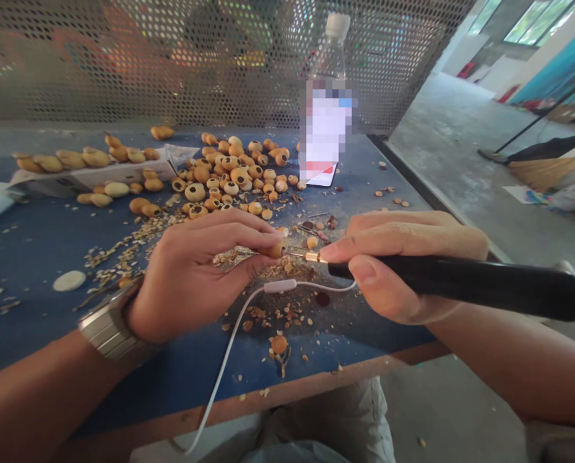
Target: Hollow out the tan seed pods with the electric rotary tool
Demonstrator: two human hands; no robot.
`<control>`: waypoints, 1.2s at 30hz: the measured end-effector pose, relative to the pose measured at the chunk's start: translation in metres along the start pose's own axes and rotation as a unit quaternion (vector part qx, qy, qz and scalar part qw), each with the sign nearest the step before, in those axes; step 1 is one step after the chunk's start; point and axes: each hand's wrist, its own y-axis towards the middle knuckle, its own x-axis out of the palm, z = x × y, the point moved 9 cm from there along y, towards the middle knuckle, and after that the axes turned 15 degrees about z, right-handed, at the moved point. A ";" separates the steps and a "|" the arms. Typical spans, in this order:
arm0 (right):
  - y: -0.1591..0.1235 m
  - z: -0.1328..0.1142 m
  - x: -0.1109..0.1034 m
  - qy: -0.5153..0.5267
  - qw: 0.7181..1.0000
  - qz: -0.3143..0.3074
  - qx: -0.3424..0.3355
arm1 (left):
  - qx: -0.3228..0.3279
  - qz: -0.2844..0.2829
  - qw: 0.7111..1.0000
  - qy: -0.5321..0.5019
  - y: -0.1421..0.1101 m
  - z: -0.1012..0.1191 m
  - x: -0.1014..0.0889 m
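Between the thumb and fingers of my left hand (200,270) is a small tan gourd (278,248), mostly hidden by the fingertips. My right hand (403,263) grips a pyrography pen (485,283) with a thick black handle and a brass-coloured collar. Its thin metal tip points left and meets, or nearly meets, the gourd's right side; contact is too small to tell. A white cord with an inline switch (280,286) runs below both hands and down over the table's front edge. Shell chips and seeds lie beneath the hands.
Many small gourds (239,175), several with cut holes, are heaped at the back of the blue table (172,379). More lie along a white box (123,173). A phone (323,141) leans on a clear bottle (330,54) before a perforated metal panel (195,64).
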 end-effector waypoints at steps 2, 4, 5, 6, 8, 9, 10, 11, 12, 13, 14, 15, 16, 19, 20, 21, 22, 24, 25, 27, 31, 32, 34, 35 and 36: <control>0.000 -0.001 0.000 -0.006 1.000 -0.001 0.001 | 0.006 0.001 1.000 0.001 0.000 0.001 0.000; 0.000 -0.002 0.000 -0.010 1.000 0.000 -0.001 | 0.012 0.001 1.000 -0.001 0.000 0.002 0.000; 0.001 -0.002 0.000 -0.011 1.000 0.001 -0.001 | 0.016 0.004 1.000 -0.004 0.000 0.003 -0.001; 0.001 -0.002 0.000 -0.012 1.000 0.002 -0.001 | 0.020 0.007 1.000 -0.006 0.000 0.004 -0.001; 0.001 -0.002 -0.001 -0.014 1.000 0.002 0.000 | 0.024 0.012 1.000 -0.008 0.001 0.004 -0.002; 0.001 -0.002 -0.001 -0.017 1.000 0.002 -0.002 | 0.024 0.014 1.000 -0.007 0.001 0.004 -0.003; 0.001 -0.002 -0.001 -0.019 1.000 0.001 -0.004 | 0.023 0.016 1.000 -0.005 0.002 0.004 -0.003; 0.001 -0.003 -0.001 -0.021 1.000 0.001 -0.007 | 0.022 0.017 1.000 -0.001 0.002 0.004 -0.003; 0.002 -0.003 -0.002 -0.022 1.000 0.002 -0.009 | 0.022 0.018 1.000 0.003 0.002 0.004 -0.004; 0.002 -0.003 -0.002 -0.022 1.000 0.003 -0.009 | 0.024 0.020 0.999 0.006 0.002 0.004 -0.004; 0.002 -0.003 -0.002 -0.020 1.000 0.005 -0.008 | 0.025 0.022 0.999 0.007 0.002 0.005 -0.004; 0.002 -0.004 -0.002 -0.017 1.000 0.007 -0.006 | 0.025 0.023 0.999 0.007 0.002 0.005 -0.005; 0.002 -0.004 -0.003 -0.014 1.000 0.008 -0.004 | 0.024 0.026 0.999 0.005 0.002 0.005 -0.005; 0.002 -0.005 -0.004 -0.016 1.000 0.015 -0.010 | 0.031 0.034 0.999 -0.001 0.002 0.005 -0.006; 0.002 -0.006 -0.004 -0.022 0.999 0.019 -0.015 | 0.038 0.038 0.999 -0.002 0.002 0.005 -0.006; 0.002 -0.006 -0.005 -0.027 0.999 0.023 -0.018 | 0.044 0.042 0.998 -0.003 0.002 0.005 -0.007; 0.002 -0.006 -0.006 -0.031 0.999 0.027 -0.021 | 0.047 0.045 0.998 -0.002 0.002 0.005 -0.007; 0.002 -0.006 -0.006 -0.036 0.999 0.033 -0.021 | 0.046 0.046 0.998 0.002 0.002 0.004 -0.007; 0.002 -0.006 -0.006 -0.037 0.999 0.034 -0.019 | 0.042 0.045 0.998 0.005 0.002 0.003 -0.007; 0.002 -0.005 -0.005 -0.037 0.999 0.033 -0.018 | 0.039 0.043 0.998 0.004 0.002 0.003 -0.007; 0.002 -0.004 -0.004 -0.030 0.999 0.030 -0.012 | 0.030 0.039 0.999 0.004 0.003 0.002 -0.007; 0.002 -0.004 -0.004 -0.028 0.999 0.030 -0.011 | 0.027 0.038 0.999 0.005 0.003 0.001 -0.007; 0.002 -0.003 -0.004 -0.028 0.999 0.029 -0.010 | 0.024 0.034 0.999 0.003 0.002 0.001 -0.007; 0.002 -0.003 -0.004 -0.028 0.999 0.028 -0.009 | 0.022 0.032 0.999 0.001 0.002 0.001 -0.007; 0.002 -0.002 -0.004 -0.030 0.999 0.027 -0.008 | 0.021 0.028 0.999 -0.001 0.002 0.000 -0.007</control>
